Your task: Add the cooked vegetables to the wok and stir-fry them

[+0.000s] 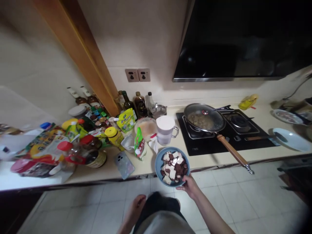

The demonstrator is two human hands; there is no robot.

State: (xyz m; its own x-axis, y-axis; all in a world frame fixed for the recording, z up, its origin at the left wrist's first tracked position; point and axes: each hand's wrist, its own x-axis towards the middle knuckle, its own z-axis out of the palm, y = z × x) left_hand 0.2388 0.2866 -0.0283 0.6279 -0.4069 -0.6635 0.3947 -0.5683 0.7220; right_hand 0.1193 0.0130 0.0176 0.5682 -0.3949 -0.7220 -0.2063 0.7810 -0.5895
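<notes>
My right hand (pixel 188 186) grips the near rim of a blue bowl (pixel 158 162) filled with dark brown and white food chunks, held at the counter's front edge. My left hand (pixel 136 206) hangs low beside my body, fingers loosely curled, holding nothing. A covered pan (pixel 204 121) with a wooden handle (pixel 231 150) sits on the black hob (pixel 219 143), to the right of the bowl.
A white lidded jug (pixel 165 130), a covered bowl (pixel 146 127), a phone (pixel 124 164), and several bottles, jars and packets crowd the counter's left. A spatula on a blue plate (pixel 292 139) lies at the right. Wall sockets (pixel 137 75) and a dark hood (pixel 243 39) are above.
</notes>
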